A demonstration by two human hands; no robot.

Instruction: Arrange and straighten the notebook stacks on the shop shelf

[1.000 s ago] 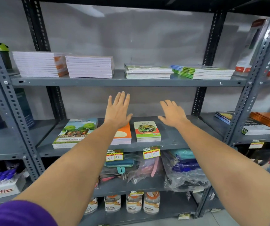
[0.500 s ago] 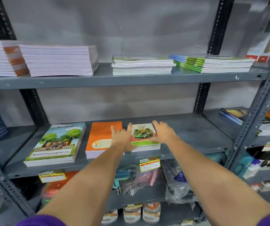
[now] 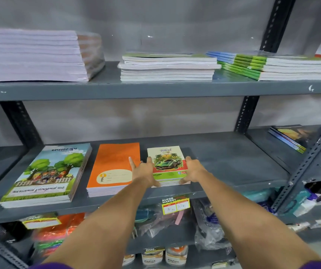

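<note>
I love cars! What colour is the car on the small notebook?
The car is green; head view.

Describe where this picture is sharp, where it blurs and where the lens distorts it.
Head view: the car notebook is sharp; the packets at lower left are smeared; the right-hand post leans with the wide lens; the wrapped stack up top catches glare.

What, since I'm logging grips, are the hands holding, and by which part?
The small car-cover notebook stack, pressed between both hands: left hand against its left edge, right hand against its right edge, thumbs at the front corners.
</note>
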